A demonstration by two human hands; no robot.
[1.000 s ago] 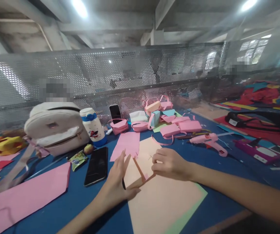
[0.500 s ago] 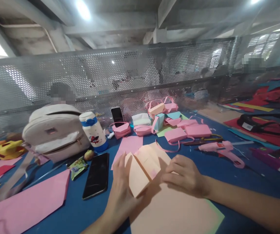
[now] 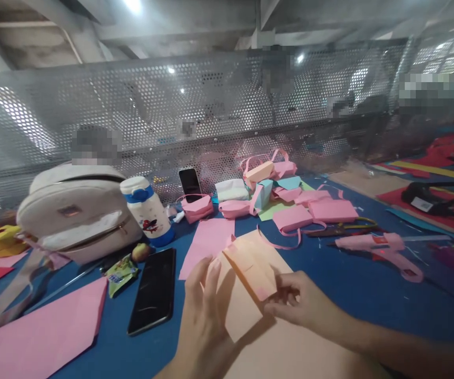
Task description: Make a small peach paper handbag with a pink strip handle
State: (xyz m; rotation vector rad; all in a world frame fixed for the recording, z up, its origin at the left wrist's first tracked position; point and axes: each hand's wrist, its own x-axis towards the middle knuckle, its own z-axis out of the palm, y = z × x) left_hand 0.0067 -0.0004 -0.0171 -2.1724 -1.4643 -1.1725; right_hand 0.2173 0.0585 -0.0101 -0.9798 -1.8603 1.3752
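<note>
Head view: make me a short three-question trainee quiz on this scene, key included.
1. Multiple choice: which thing is between the left hand and the right hand?
A) glue gun
B) folded paper
C) scissors

2. True or false: the bottle stands beside the backpack.

3. Fill in the blank: just to the right of the green packet in the picture lies a black ____.

Key: 1. B. 2. True. 3. Phone.
</note>
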